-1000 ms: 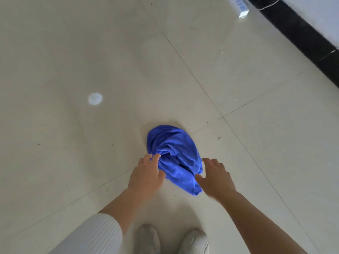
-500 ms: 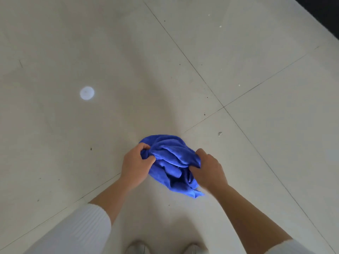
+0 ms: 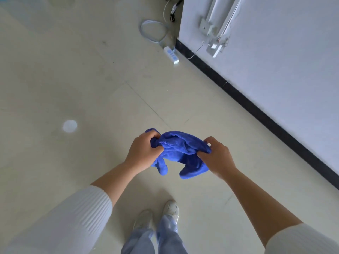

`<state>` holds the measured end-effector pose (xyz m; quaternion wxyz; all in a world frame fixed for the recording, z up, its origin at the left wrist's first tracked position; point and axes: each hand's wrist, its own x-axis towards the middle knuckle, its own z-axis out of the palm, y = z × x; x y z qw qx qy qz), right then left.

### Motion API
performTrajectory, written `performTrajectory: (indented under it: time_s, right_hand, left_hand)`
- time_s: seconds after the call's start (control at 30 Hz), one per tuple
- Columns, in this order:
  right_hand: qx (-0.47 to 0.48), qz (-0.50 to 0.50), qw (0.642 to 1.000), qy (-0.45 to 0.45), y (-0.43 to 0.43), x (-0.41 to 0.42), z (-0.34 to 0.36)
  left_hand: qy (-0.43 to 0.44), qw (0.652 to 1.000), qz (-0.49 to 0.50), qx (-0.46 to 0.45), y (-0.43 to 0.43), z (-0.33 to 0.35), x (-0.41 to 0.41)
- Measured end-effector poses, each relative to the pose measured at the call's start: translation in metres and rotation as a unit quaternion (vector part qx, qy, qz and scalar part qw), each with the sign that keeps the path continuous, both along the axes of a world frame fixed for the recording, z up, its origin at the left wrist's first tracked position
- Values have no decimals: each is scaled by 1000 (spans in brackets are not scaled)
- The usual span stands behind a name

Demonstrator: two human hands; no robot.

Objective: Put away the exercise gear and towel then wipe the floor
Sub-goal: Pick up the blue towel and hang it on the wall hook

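Note:
A crumpled blue towel (image 3: 180,150) hangs in the air above the pale tiled floor (image 3: 73,79), stretched between both hands. My left hand (image 3: 144,152) is closed on its left end. My right hand (image 3: 217,156) pinches its right end. Two loose corners of the towel droop below the hands. No exercise gear is in view.
A white wall (image 3: 284,66) with a black skirting board (image 3: 256,110) runs along the right. A white power strip (image 3: 171,55) and a coiled cable (image 3: 152,33) lie on the floor near the wall's corner. My white shoes (image 3: 159,215) stand below the towel.
Both hands closed on the towel as it lay on the floor and have lifted it up off the tiles. The view has risen, bringing the wall and power strip into sight.

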<state>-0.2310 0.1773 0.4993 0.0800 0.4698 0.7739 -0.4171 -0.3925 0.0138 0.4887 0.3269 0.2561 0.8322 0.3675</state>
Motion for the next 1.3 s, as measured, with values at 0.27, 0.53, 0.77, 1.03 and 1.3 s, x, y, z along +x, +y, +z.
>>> performTrajectory:
  time_s: [0.27,0.53,0.77,1.03,1.3]
  right_hand:
    - [-58,-189,965,170,-13,85,199]
    - [-42,-267,909,316,-9,182,317]
    - [-1,-342,837,427,2,300,388]
    - [50,-427,792,434,12,485,450]
    - [96,-452,790,402,30,661,485]
  left_hand:
    - [-89,985,-139,46,12,189,29]
    - [-93,957,-260,91,72,314,88]
    - [-83,926,-341,141,144,369,204]
    - [-16,881,-439,176,214,396,401]
    - [53,849,-472,230,248,404,610]
